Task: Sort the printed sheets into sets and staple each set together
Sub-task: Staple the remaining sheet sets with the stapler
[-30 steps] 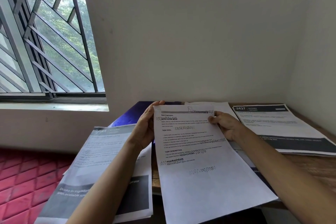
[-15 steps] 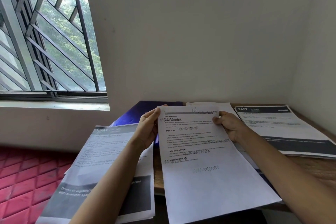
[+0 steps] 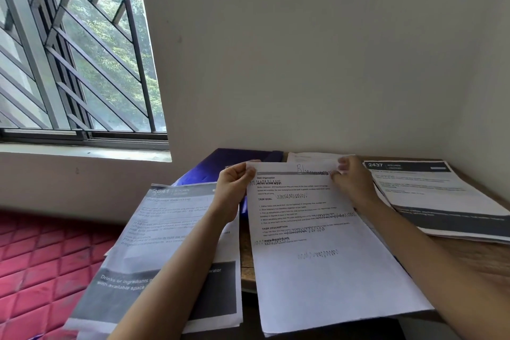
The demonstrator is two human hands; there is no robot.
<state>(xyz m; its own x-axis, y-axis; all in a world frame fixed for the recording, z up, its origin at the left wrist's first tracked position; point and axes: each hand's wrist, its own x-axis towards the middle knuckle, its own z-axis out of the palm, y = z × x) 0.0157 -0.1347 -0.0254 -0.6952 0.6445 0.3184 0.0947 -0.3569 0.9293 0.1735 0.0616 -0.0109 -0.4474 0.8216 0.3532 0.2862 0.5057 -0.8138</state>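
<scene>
A white printed sheet with black text and scribbled-over lines lies slanted over the wooden table's front edge. My left hand pinches its top left corner. My right hand pinches its top right corner, fingers blurred. A set with a grey header and dark footer band hangs off the table to the left, under my left forearm. Another set headed 2437 lies at the right. More white paper shows behind the held sheet. No stapler is in view.
The wooden table stands in a corner against white walls. A dark blue folder lies at its back left. A barred window is at the left, with a red quilted surface below it.
My right hand has shifted up to the sheet's top right corner and is blurred. The sheet's top edge has moved slightly right. My left hand keeps its pinch.
</scene>
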